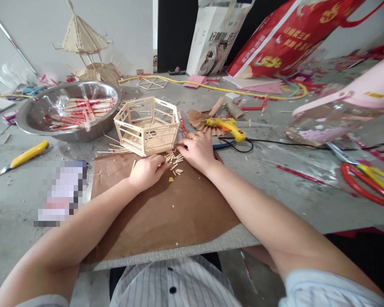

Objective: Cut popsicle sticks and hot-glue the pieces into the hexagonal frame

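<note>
A six-sided wooden stick frame (143, 143) with open railings stands at the back edge of a brown sheet (179, 213). In front of its right corner lies a small pile of short cut sticks (176, 160). My left hand (149, 170) rests on the sheet left of the pile, fingers curled and closed; whatever they hold is hidden. My right hand (198, 149) is on the pile's other side, by the frame's corner. Its fingers are bent together, and I cannot make out what is between them. A yellow scrap (170, 179) lies below the pile.
At left are a steel bowl (28, 121) of red-and-wood sticks, a yellow utility knife (28, 154) and a blurred phone (64, 187). Behind stands a stick pagoda (83, 38). To the right lie a yellow glue gun (227, 125) with black cord, scissors (368, 181) and a pink bottle (342, 106).
</note>
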Action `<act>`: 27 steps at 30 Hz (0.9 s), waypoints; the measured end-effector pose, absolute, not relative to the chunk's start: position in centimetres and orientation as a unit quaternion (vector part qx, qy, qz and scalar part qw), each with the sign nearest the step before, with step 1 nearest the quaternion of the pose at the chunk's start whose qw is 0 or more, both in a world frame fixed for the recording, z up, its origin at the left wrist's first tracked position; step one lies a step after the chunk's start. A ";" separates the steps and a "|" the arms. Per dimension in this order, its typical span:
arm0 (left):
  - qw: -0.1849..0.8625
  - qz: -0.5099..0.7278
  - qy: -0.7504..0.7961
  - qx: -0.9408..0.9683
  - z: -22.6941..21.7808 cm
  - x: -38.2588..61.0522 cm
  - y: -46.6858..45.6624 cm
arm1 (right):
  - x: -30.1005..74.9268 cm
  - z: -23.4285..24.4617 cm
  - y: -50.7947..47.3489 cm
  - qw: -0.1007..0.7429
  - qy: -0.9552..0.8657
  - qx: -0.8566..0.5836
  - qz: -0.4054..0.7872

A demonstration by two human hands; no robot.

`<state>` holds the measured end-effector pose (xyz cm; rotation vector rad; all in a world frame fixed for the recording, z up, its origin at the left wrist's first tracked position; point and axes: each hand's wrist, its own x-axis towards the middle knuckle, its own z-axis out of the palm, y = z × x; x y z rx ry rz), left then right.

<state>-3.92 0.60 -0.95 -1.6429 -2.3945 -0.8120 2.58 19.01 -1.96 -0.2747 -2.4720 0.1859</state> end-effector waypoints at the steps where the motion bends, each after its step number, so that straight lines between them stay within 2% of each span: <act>1: 0.062 -0.255 -0.801 -0.538 -1.1 -4.0 0.7 | 2.3 -2.3 18.9 0.316 -0.942 -0.100 0.048; 5: 0.064 -0.220 -0.820 -0.525 -1.3 -4.0 0.7 | 1.7 -2.7 18.2 0.310 -0.946 -0.094 0.022; 14: 0.084 -0.085 -0.848 -0.517 -0.9 -3.2 0.9 | 1.6 -2.3 18.0 0.258 -0.953 -0.141 0.072; 27: 0.067 -0.073 -0.860 -0.501 -0.6 -2.9 1.0 | 1.2 -2.3 17.6 0.272 -0.956 -0.102 0.047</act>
